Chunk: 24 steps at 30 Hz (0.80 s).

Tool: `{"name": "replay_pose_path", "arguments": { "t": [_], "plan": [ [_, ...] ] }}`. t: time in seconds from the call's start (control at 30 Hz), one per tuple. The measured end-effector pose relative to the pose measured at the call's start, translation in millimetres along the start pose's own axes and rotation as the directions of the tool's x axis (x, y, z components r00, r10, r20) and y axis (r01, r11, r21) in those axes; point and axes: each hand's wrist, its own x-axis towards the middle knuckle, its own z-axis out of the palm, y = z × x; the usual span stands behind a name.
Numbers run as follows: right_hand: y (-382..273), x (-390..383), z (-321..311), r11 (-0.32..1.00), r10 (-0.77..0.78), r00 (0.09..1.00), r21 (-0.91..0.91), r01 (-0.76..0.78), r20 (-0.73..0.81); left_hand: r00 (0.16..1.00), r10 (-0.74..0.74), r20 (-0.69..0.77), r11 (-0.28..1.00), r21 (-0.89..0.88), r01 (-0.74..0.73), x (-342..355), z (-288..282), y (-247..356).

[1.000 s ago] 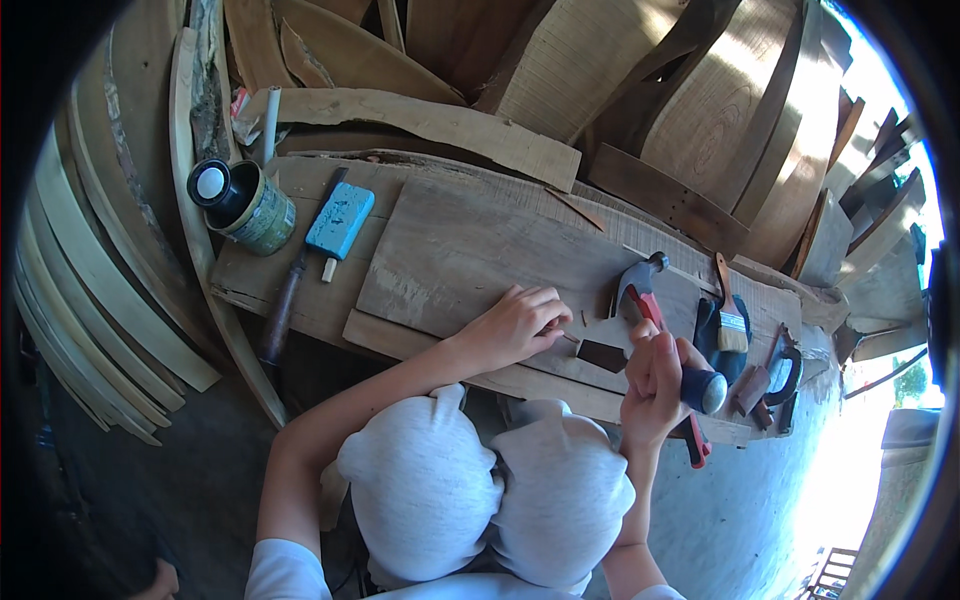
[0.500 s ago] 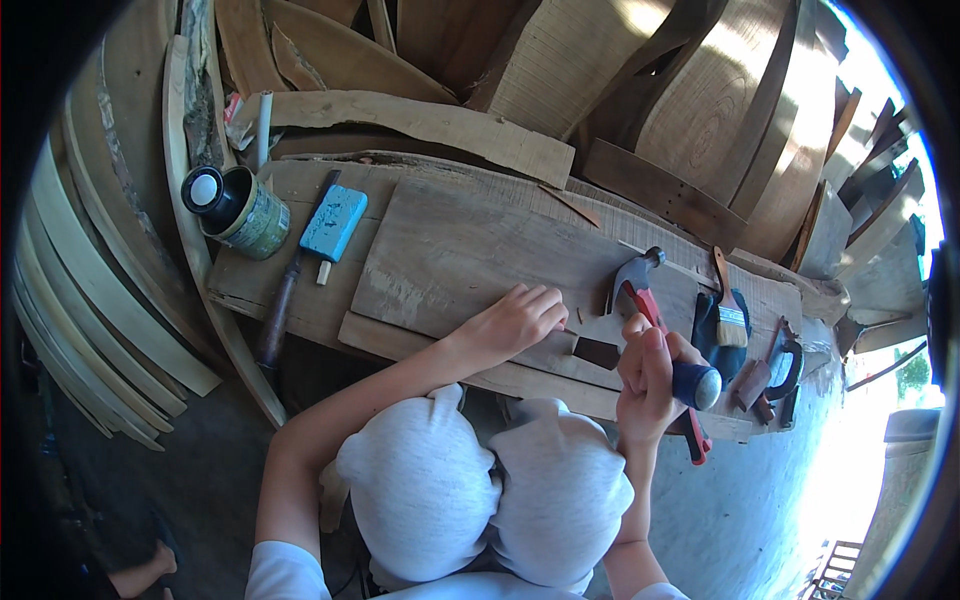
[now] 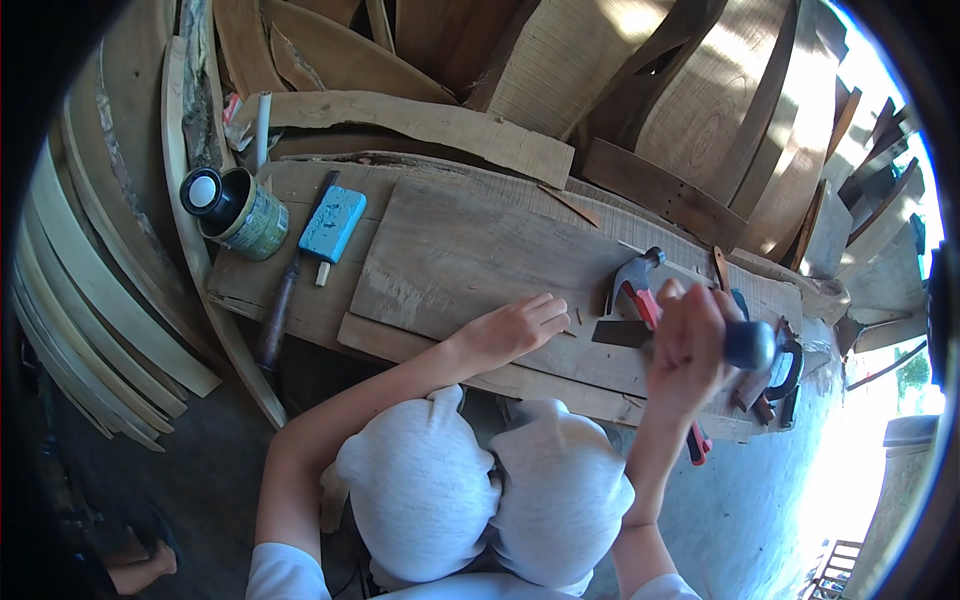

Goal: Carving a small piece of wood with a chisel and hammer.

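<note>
My right hand (image 3: 690,355) is wrapped round a flat-bladed tool with a thick blue handle (image 3: 748,345). Its dark blade (image 3: 618,333) points left, over the board. My left hand (image 3: 515,328) rests on the near part of a flat wooden board (image 3: 450,250), fingers bent and pressed together; what lies in them, if anything, is hidden. A small sliver shows by its fingertips. Just beyond my right hand lies a claw hammer (image 3: 632,280) with a red and black handle, partly covered by that hand and wrist.
Left on the bench are an open can (image 3: 255,220), a light-blue block (image 3: 333,222) and a dark-handled tool (image 3: 277,310). At the right sit a paintbrush (image 3: 721,268), mostly hidden, and a hand plane (image 3: 780,375). Wooden planks (image 3: 430,110) lean behind; curved strips (image 3: 110,310) stand at left.
My right hand has lifted and moved right and away from me with the tool, its blade drawing away from my left hand. The left hand has shifted slightly.
</note>
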Motion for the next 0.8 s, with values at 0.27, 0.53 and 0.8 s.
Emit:
{"name": "replay_pose_path", "arguments": {
  "t": [0.27,0.53,0.8],
  "plan": [
    [22,-4,-12,0.993,0.071,0.997,0.091,-0.07,-0.004,0.999,-0.032,-0.042,0.996,-0.089,0.028,-1,4,-1],
    [7,-7,-13,0.993,-0.117,0.987,0.037,0.113,0.111,0.996,-0.088,-0.033,0.98,-0.183,0.081,0,4,-1],
    [21,-5,-18,0.989,0.025,0.996,0.142,-0.037,0.09,0.992,-0.116,-0.042,0.972,-0.21,0.105,-2,3,-1]
  ]
}}
